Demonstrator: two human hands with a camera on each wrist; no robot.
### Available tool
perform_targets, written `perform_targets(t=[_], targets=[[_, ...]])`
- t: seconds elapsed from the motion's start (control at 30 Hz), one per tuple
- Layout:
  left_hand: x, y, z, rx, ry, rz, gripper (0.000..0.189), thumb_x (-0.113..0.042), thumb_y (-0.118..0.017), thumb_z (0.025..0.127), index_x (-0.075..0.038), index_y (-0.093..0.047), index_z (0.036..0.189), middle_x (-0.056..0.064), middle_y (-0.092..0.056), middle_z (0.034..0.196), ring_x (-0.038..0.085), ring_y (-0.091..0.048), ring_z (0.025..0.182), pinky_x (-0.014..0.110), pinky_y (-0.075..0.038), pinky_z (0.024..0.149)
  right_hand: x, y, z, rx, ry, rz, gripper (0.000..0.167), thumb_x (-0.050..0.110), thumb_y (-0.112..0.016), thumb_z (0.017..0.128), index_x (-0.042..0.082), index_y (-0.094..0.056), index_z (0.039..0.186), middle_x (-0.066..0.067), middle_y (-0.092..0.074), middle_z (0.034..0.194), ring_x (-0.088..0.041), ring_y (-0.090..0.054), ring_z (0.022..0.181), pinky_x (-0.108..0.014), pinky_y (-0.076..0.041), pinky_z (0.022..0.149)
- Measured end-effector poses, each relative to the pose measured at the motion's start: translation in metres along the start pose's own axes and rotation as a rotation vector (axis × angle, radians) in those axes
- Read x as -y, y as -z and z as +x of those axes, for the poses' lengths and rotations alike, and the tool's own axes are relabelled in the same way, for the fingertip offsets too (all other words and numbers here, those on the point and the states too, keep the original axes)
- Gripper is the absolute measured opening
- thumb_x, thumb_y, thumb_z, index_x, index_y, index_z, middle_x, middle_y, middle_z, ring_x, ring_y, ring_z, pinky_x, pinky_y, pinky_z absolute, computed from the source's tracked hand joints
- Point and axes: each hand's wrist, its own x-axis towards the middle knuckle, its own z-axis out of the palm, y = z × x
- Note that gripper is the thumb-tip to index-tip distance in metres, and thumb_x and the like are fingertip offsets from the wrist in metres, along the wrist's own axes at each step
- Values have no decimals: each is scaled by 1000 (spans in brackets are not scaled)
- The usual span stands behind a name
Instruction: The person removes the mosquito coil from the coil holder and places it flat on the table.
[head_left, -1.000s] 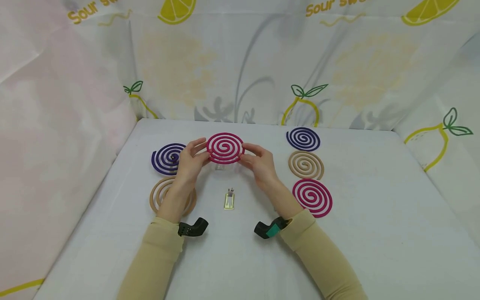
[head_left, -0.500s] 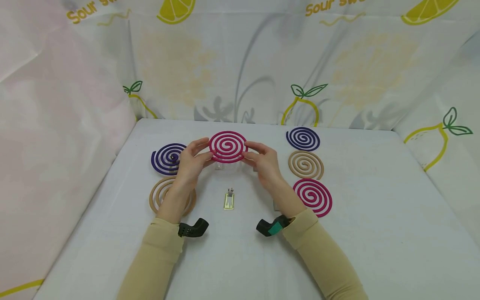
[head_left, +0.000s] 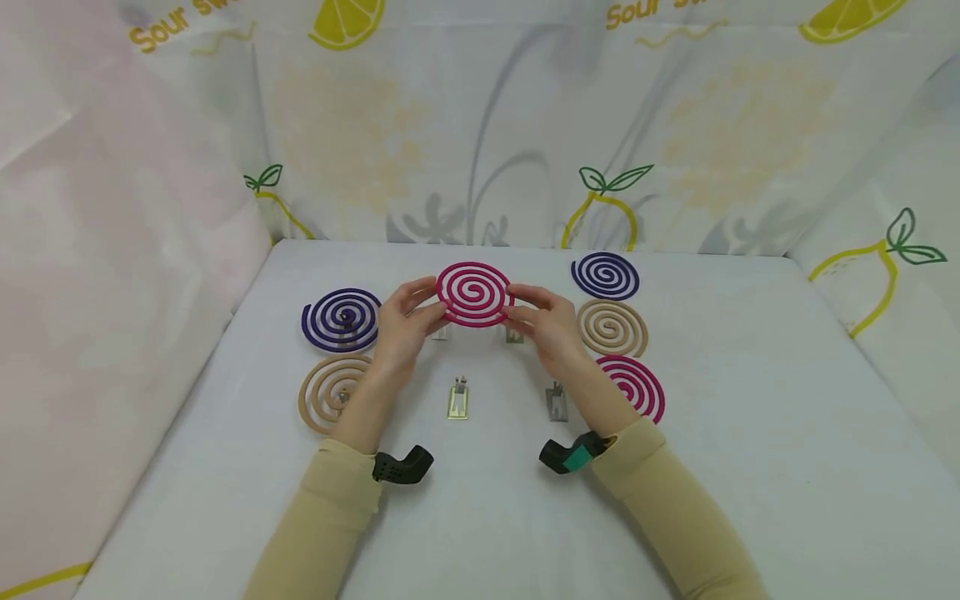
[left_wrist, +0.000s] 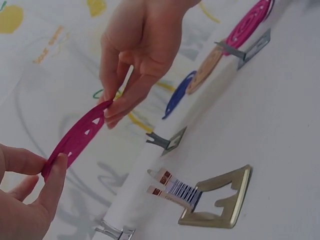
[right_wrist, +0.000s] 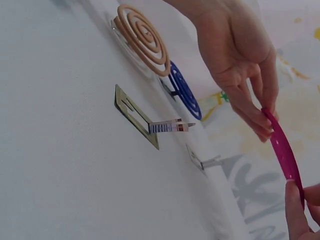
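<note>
A pink mosquito coil (head_left: pixel 476 295) is held level above the table between both hands. My left hand (head_left: pixel 402 330) pinches its left rim between thumb and fingers, and my right hand (head_left: pixel 553 330) pinches the right rim likewise. Below the coil, partly hidden by the fingers, stand two small metal coil stands, one at the left (head_left: pixel 440 332) and one at the right (head_left: pixel 514 334). Nearer the front are a gold-coloured coil stand (head_left: pixel 458 400) and a grey coil stand (head_left: pixel 557 403). In the left wrist view, an upright striped prong (left_wrist: pixel 182 192) rises from the gold-coloured stand.
On the left, a purple coil (head_left: pixel 341 320) and a tan coil (head_left: pixel 322 395) sit raised on stands. A second purple coil (head_left: pixel 605 276), tan coil (head_left: pixel 612 327) and pink coil (head_left: pixel 637 387) form a column at the right. Lemon-print cloth (head_left: pixel 480 125) hangs behind the white table (head_left: pixel 750 400).
Both hands have moved right with the pink coil between them. The grey stand at front right and the stand behind it now show more fully, while my right forearm overlaps the lying pink coil.
</note>
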Motion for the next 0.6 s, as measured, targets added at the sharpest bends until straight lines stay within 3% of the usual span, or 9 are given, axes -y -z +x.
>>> perform_targets(t=[0.23, 0.43, 0.6], targets=[[7, -18, 1, 13, -24, -70, 41, 9, -58, 95, 5, -55, 135, 21, -57, 137, 6, -67, 92, 23, -59, 84, 11, 19, -4, 24, 30, -9, 38, -7, -57, 96, -10, -55, 133, -10, -61, 121, -10, -68, 87, -27, -59, 88], [7, -38, -1, 23, -8, -92, 38, 6, -59, 96, 3, -58, 133, 17, -59, 135, 11, -66, 96, 24, -58, 88, 20, 37, -9, 26, 53, -5, 38, -4, -57, 97, -12, -52, 134, -3, -67, 106, -10, -68, 88, -25, -59, 88], [10, -50, -1, 28, -3, -98, 35, 4, -60, 96, 2, -60, 131, 15, -60, 133, 13, -67, 96, 24, -59, 87, 24, 49, -11, 15, 60, -22, 38, -3, -57, 98, -11, -52, 134, -2, -66, 106, -10, -68, 90, -25, -59, 88]])
